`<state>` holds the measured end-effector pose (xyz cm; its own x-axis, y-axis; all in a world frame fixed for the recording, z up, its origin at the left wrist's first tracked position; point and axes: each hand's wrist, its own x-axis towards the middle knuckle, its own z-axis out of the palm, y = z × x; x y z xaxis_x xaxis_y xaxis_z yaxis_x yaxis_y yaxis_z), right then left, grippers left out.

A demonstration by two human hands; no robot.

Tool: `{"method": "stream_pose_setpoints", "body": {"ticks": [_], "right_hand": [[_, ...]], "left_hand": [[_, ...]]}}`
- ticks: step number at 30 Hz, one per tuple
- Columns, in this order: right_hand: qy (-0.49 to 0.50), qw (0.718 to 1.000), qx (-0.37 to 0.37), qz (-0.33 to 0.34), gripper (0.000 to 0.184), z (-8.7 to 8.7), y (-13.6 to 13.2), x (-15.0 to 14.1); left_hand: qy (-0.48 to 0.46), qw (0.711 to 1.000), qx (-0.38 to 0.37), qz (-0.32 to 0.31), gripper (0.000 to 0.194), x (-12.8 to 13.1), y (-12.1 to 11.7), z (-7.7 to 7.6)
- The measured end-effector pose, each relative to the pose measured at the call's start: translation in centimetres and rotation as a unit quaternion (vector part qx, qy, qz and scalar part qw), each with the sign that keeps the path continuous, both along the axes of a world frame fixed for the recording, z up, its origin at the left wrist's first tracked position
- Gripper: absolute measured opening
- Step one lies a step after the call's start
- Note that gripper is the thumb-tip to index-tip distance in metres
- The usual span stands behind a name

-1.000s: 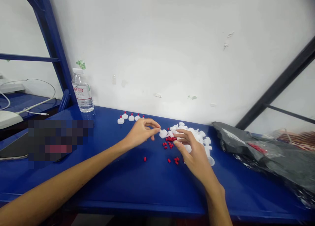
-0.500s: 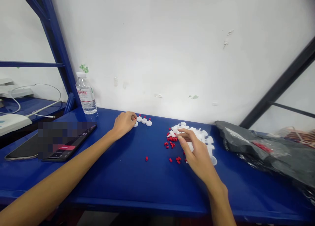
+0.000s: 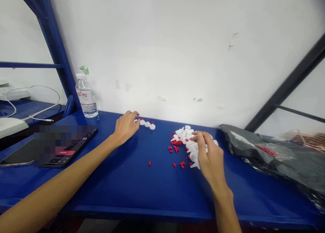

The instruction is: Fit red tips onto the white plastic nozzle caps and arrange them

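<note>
At the back of the blue table, my left hand (image 3: 127,127) is beside a short row of white nozzle caps (image 3: 147,123) with small red tip caps on top. Its fingers are apart and partly cover the leftmost nozzle cap (image 3: 136,121), which stands upright. Over the pile of loose white nozzle caps (image 3: 194,152), my right hand (image 3: 209,155) is bent with thumb and fingers drawn together at a white piece. The fingers partly hide that piece. Small red tip caps (image 3: 176,143) lie scattered along the pile's left side.
A single red tip cap (image 3: 149,163) lies mid-table (image 3: 114,189). On the left are a water bottle (image 3: 86,97) and a phone (image 3: 68,152). A dark plastic bag (image 3: 254,152) covers the right side. A white wall and blue frame posts stand behind.
My left hand has loosened from the leftmost capped nozzle, which now stands in the row. My right hand has moved slightly right over the pile, its thumb and fingers closing in.
</note>
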<state>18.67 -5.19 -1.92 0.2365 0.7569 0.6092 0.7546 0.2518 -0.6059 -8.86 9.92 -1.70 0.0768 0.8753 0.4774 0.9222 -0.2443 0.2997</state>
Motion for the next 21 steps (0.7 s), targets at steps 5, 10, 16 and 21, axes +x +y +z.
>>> {"method": "stream_pose_setpoints", "body": {"ticks": [5, 10, 16, 21], "right_hand": [[-0.060, 0.997, -0.052, -0.022, 0.027, -0.6, 0.5, 1.2], [-0.191, 0.969, -0.154, -0.021, 0.028, -1.5, 0.0, 3.2], [-0.233, 0.952, -0.189, -0.065, 0.027, -1.9, -0.7, 3.9], [-0.231, 0.949, -0.199, -0.085, 0.025, -1.8, -0.4, 3.2]], "left_hand": [[-0.101, 0.946, -0.143, -0.274, 0.026, 2.0, -2.1, 1.3], [-0.096, 0.807, -0.386, -0.437, 0.030, 2.5, -3.7, 1.6], [-0.039, 0.769, -0.407, -0.491, 0.031, 2.2, -3.7, 1.0], [-0.036, 0.767, -0.407, -0.494, 0.024, 2.2, -3.2, 0.1]]}}
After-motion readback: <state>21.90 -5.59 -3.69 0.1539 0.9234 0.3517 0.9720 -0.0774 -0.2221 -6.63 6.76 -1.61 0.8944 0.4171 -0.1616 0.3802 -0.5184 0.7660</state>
